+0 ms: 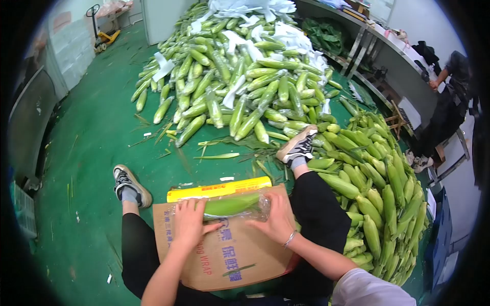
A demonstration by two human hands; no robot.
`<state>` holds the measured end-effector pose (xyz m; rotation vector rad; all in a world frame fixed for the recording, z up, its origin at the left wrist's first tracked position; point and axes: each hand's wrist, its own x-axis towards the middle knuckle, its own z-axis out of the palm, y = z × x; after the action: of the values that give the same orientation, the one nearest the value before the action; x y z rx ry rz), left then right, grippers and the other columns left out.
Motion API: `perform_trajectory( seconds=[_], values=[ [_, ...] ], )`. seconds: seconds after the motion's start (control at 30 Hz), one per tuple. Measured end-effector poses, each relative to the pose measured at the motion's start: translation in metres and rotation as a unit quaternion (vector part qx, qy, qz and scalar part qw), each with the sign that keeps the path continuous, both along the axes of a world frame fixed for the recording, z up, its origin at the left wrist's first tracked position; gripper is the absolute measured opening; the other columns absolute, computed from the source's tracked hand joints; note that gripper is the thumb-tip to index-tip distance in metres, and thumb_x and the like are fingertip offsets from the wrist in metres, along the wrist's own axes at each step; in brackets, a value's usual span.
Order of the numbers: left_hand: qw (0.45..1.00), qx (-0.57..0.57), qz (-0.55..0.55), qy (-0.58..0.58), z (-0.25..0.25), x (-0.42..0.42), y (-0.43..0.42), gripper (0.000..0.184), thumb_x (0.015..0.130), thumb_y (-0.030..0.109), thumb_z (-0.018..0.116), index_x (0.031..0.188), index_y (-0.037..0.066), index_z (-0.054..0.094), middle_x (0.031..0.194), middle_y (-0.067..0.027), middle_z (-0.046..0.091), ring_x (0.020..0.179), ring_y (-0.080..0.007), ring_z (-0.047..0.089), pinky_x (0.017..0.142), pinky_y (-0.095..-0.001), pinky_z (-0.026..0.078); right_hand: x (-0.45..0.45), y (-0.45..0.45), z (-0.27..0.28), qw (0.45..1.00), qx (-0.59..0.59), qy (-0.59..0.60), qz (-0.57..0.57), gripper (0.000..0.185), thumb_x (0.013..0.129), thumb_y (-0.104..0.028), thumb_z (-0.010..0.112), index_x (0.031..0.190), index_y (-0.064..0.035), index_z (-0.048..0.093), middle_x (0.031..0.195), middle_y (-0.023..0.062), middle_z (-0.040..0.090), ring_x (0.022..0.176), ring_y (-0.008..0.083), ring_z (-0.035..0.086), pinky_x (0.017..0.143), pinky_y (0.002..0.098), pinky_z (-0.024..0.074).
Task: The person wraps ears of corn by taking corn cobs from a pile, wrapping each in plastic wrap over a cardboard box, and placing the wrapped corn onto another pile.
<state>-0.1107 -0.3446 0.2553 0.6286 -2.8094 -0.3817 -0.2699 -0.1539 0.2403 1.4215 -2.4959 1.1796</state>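
Note:
A green ear of corn in its husk lies crosswise on a flattened brown cardboard piece over my lap. Clear plastic film covers part of the corn and bunches at its right end. My left hand grips the corn's left end, fingers curled over it and thumb stretched below. At the other end, my right hand holds the film and corn, fingers bent over the top. Just beyond the cardboard's far edge sits a yellow roll with red print.
A large pile of green corn, many ears film-wrapped, covers the floor ahead. Another heap of husked-on corn is beside my right leg. A person stands at the right by a bench. A yellow pallet jack is at the back left.

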Motion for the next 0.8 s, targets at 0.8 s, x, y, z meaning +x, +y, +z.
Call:
perform_trajectory(
  seconds=[0.8],
  values=[
    [0.992,0.079,-0.102,0.015,-0.024,0.000,0.009,0.064,0.062,0.029,0.083,0.111,0.000,0.052,0.112,-0.0235,0.053,0.104,-0.0390,0.050,0.090,-0.0457,0.040,-0.019,-0.116,-0.011,0.858,0.253,-0.210,0.393,0.049,0.095,-0.035,0.040,0.109,0.0088,0.057,0.119,0.0298,0.054,0.110,0.0416,0.052,0.094,0.0460,0.0410]
  ],
)
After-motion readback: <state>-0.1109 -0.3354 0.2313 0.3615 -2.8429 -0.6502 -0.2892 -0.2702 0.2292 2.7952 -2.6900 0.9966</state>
